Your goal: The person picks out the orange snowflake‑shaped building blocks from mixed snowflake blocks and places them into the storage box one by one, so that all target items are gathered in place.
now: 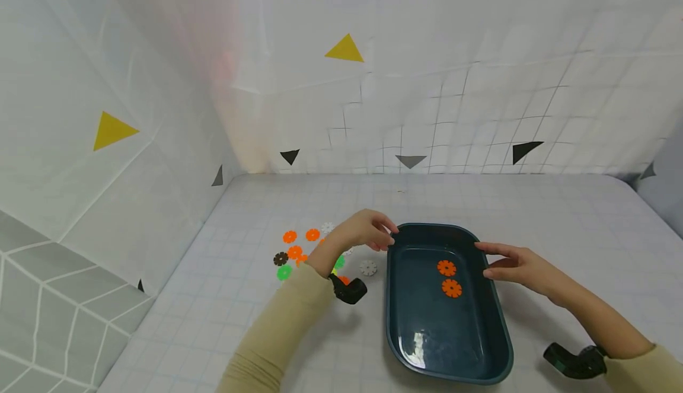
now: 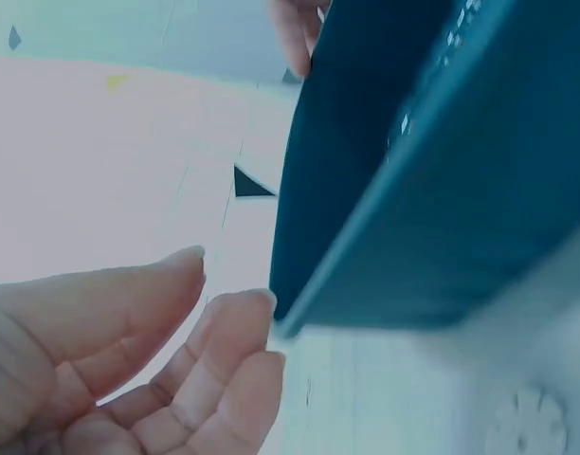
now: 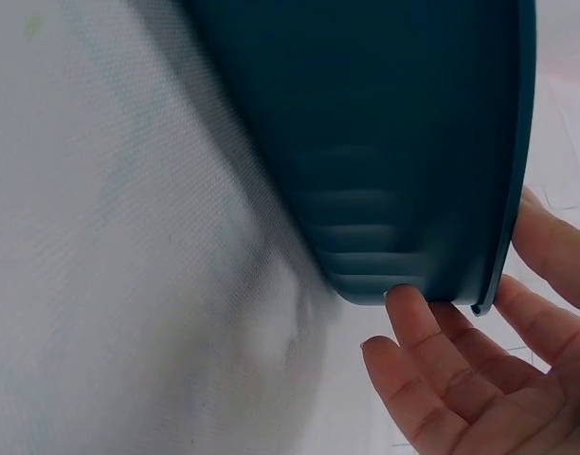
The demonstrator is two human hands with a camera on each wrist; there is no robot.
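A dark teal plastic tray (image 1: 427, 328) sits on the table, with two orange notched plastic discs, one (image 1: 446, 268) just beyond the other (image 1: 452, 288), on its floor. At its far left corner is my left hand (image 1: 368, 230); in the left wrist view, bent fingertips touch or nearly touch the tray's corner (image 2: 286, 327) while the thumb stands apart. My right hand (image 1: 514, 265) is at the far right corner. Its thumb and index finger touch the rim, and the right wrist view shows the other fingers (image 3: 442, 355) spread along the outer wall.
Several notched discs lie left of the tray, partly hidden by my left forearm: orange (image 1: 290, 236), green (image 1: 284, 272), brown (image 1: 280, 258) and white (image 1: 368, 268). A white wall (image 1: 453, 37) rises behind the table. Black devices are strapped on both wrists.
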